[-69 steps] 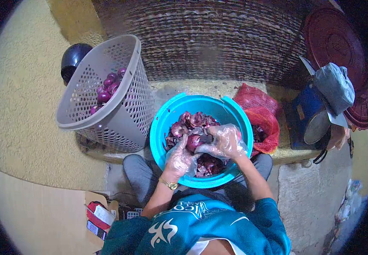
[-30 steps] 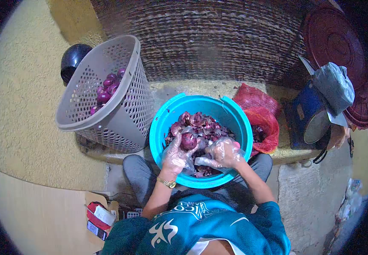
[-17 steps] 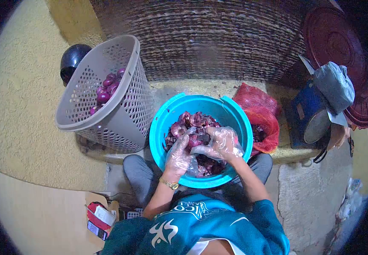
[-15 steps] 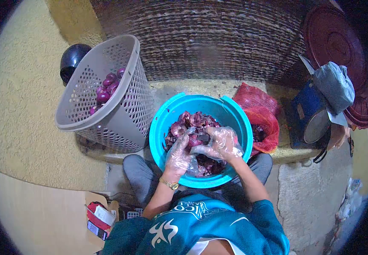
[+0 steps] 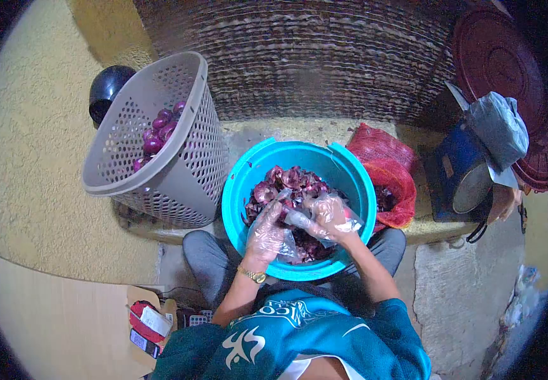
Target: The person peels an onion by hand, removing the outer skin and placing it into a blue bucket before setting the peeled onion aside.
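Both my hands wear clear plastic gloves and work over a teal basin (image 5: 241,183) heaped with purple onion skins (image 5: 293,180). My left hand (image 5: 265,233) is closed around a red onion (image 5: 285,211), mostly hidden by the fingers. My right hand (image 5: 329,214) presses against the onion from the right and grips what looks like a small knife (image 5: 298,220), its pale blade pointing left at the onion. The basin rests on my lap, against a stone ledge.
A grey perforated basket (image 5: 182,174) with several peeled red onions (image 5: 160,126) leans left of the basin. A red mesh sack (image 5: 389,166) lies to the right, then a blue container (image 5: 457,168) and a grey bag (image 5: 498,126). A woven wall (image 5: 324,57) stands behind.
One second ago my left hand held the onion up with my right hand drawn back. The right hand has since returned to the onion, and both hands now sit slightly lower in the basin.
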Demonstrator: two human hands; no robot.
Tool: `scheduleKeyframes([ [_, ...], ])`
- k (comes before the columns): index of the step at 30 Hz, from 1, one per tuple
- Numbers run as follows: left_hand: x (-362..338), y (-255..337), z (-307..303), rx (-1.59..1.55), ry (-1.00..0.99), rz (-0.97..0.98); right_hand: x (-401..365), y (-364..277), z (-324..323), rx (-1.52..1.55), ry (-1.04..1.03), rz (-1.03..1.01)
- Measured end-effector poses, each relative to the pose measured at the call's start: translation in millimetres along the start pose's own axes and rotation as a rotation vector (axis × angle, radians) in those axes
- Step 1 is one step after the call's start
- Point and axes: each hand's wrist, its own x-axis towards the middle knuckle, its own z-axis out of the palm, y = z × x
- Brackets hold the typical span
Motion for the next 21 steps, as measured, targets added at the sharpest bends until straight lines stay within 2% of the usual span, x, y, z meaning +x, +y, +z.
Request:
scheduleKeyframes([
  [2, 5, -4, -20, -0.037, -0.015, -0.033, 0, -3, -3, -0.010, -0.036, -0.040],
  [5, 4, -2, -2, -0.037, 0.058, 0.036, 1, -13, -16, 0.058, -0.119, -0.012],
  [7, 6, 1, -9, -0.075, 0.031, 0.010, -2, -10, -14, -0.031, -0.268, -0.068],
  [9, 10, 1, -15, -0.113, -0.001, -0.018, -10, -9, -13, -0.052, -0.245, -0.051],
  [11, 12, 0, -20, -0.155, 0.136, 0.013, -16, -2, -12, -0.121, -0.350, -0.106],
  [13, 10, 4, -16, -0.078, 0.084, 0.064, -15, -8, -25, -0.167, -0.426, -0.075],
  [15, 11, 5, -18, -0.193, 0.099, 0.000, -12, -13, -37, -0.195, -0.485, 0.043],
  [17, 11, 4, -19, -0.252, 0.081, -0.009, -11, -10, -43, -0.177, -0.478, 0.082],
  [19, 9, 4, -18, -0.310, 0.066, -0.016, -15, 3, -34, -0.166, -0.261, 0.117],
  [21, 5, 6, -14, -0.355, 0.034, -0.051, -12, 10, -30, -0.205, -0.243, 0.128],
])
